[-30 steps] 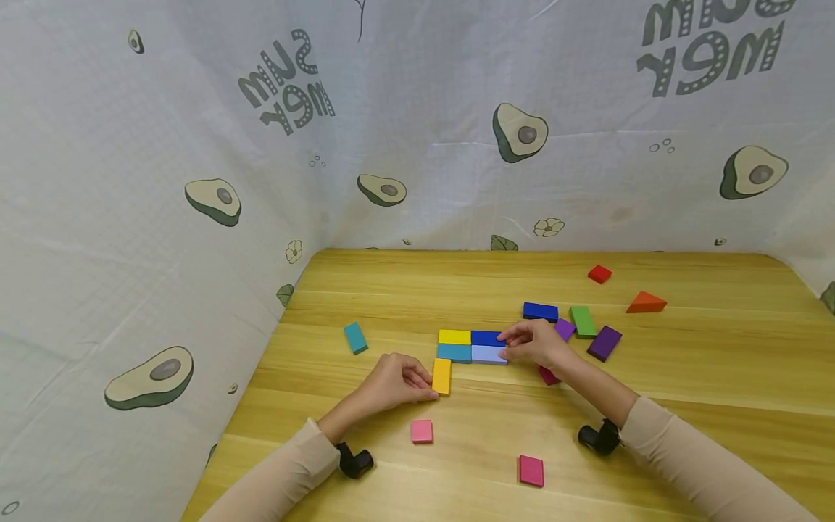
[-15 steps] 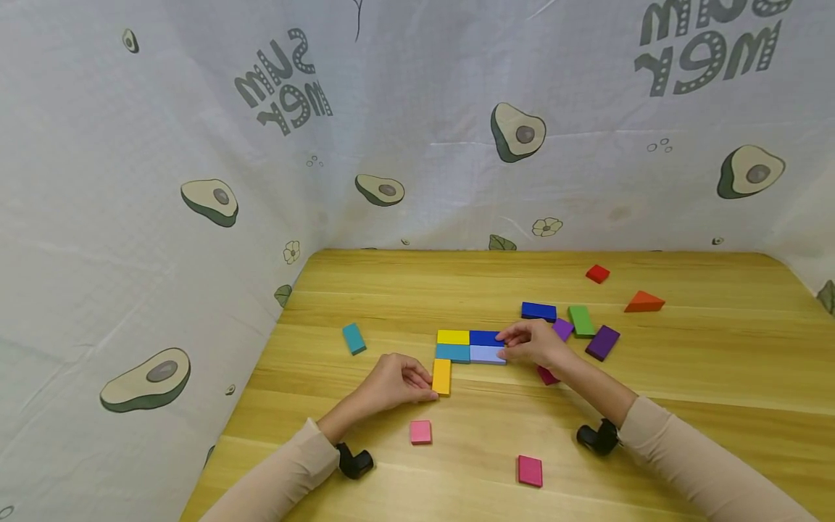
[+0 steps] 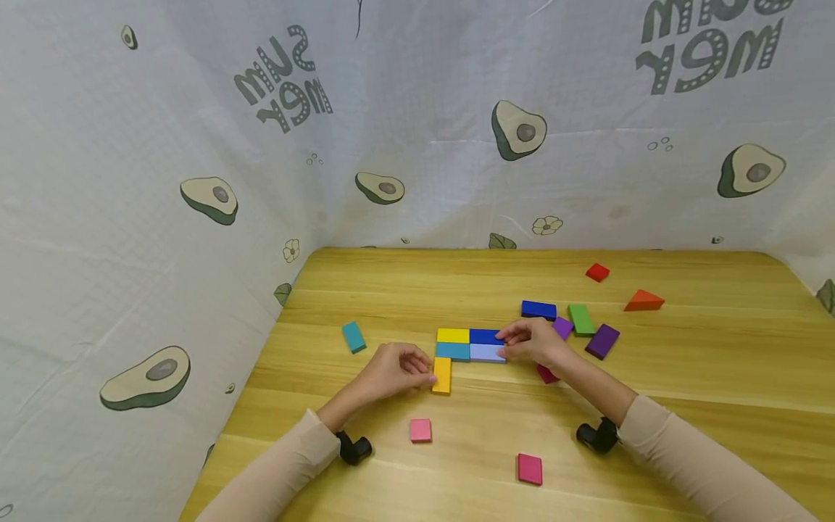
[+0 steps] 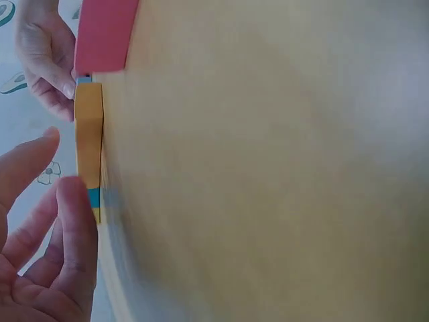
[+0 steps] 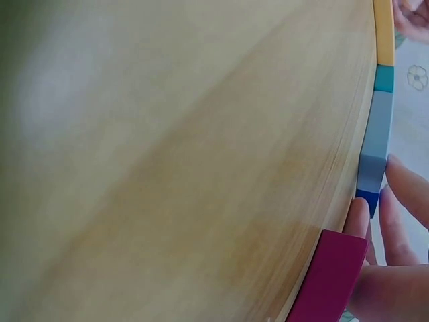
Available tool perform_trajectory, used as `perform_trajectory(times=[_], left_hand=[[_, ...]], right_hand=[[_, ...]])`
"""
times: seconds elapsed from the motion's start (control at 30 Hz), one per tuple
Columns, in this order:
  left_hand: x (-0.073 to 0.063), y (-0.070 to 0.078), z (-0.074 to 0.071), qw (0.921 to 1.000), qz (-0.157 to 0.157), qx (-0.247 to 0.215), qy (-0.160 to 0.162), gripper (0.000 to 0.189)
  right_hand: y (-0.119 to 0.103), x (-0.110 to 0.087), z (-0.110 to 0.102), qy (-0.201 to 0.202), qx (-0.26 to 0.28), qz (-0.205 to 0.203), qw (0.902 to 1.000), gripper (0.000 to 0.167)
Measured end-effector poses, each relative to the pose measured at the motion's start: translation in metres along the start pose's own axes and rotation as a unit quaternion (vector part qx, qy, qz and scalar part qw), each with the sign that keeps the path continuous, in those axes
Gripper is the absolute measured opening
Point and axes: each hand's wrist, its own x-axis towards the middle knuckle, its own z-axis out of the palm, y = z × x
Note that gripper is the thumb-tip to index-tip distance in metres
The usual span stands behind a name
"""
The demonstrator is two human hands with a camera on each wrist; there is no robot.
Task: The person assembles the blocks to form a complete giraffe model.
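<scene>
In the head view, a yellow block [image 3: 453, 335], a teal block [image 3: 453, 351], a dark blue block [image 3: 483, 336] and a light blue block [image 3: 485, 354] lie flush as a rectangle on the table. An amber block [image 3: 442, 377] stands lengthwise below the teal one. My left hand [image 3: 388, 371] is beside the amber block, thumb tip overlapping its left edge; the left wrist view shows its loose fingers [image 4: 75, 221] apart. Fingertips of my right hand [image 3: 535, 344] rest at the right ends of the two blue blocks, thumb on the light blue one.
A loose teal block [image 3: 354, 337] lies at left; pink [image 3: 421, 431] and magenta [image 3: 530, 469] blocks lie in front. Behind the right hand are a dark blue block [image 3: 538, 309], purple [image 3: 603, 341] and green blocks [image 3: 580, 320], a red block [image 3: 597, 272] and an orange triangle [image 3: 644, 301].
My left hand has lifted slightly and moved back from the amber block's lower left edge, its thumb rising along the side. The right hand and the blocks stay as they were.
</scene>
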Motion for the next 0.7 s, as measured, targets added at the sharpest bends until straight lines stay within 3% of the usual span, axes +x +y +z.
perform_trajectory(times=[0.17, 0.33, 0.7], left_hand=[[0.013, -0.002, -0.004, 0.9987, 0.044, 0.021, 0.013, 0.037], [0.025, -0.004, -0.006, 0.9976, 0.065, 0.023, -0.002, 0.041], [0.036, -0.010, -0.004, 0.9984, 0.052, 0.002, -0.023, 0.038]], right_hand=[[-0.001, -0.001, -0.001, 0.001, 0.003, 0.000, 1.0000, 0.027], [-0.001, -0.001, -0.001, 0.001, 0.001, -0.003, 1.0000, 0.027], [-0.001, -0.002, 0.000, 0.000, 0.001, -0.001, 1.0000, 0.027]])
